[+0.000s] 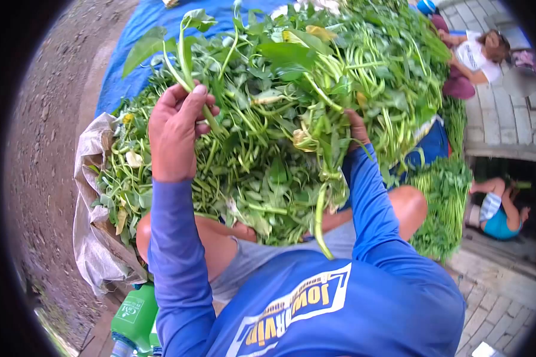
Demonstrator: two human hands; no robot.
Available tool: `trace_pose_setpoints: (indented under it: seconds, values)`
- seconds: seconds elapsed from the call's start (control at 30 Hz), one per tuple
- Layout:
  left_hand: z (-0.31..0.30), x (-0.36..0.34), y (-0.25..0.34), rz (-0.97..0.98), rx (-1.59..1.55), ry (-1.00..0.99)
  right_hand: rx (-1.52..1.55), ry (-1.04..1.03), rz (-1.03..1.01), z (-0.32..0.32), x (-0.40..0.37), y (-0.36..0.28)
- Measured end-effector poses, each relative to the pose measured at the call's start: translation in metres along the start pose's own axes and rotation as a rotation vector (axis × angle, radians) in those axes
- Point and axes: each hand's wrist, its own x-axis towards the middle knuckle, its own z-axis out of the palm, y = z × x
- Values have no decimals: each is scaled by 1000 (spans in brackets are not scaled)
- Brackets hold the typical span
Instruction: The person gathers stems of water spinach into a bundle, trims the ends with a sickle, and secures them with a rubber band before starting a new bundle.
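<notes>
My left hand [175, 134] is closed in a pinch on water spinach stems [186, 65], thumb against fingers, with the leafy tops pointing up and away from me. My right hand [356, 130] grips a longer water spinach stalk [324, 95], its fingers partly hidden by leaves. Below that hand a thick pale-green stem [320, 223] hangs down to my shirt. Both hands are over a large heap of loose water spinach [262, 172], with some yellowed leaves among the green.
A blue tarp [122, 71] lies under the heap's far left, and a crumpled woven sack [92, 208] edges the near left. Aligned green bundles [441, 208] lie on the right. Green bottles [138, 318] stand lower left. Two people [473, 59] sit at the right.
</notes>
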Motion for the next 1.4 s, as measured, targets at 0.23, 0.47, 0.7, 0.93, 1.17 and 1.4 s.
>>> trace_pose_setpoints:
  seconds: [0.23,0.47,0.7,0.93,1.17,1.4]
  values:
    - [13,6,-45,-48,206,-14,-1288,168,92,-26,-83,19]
    - [18,19,-94,351,1097,39,-958,288,-663,37,-60,12]
    - [36,-28,-23,47,1082,-450,-1421,543,-159,34,58,30]
    - [28,-29,-10,145,1265,-400,-1589,478,-143,72,61,57]
    - [14,-27,-2,139,1261,-420,-1284,374,-239,42,73,6]
    - [4,-29,-5,228,1195,-392,-153,-192,-57,58,-34,-87]
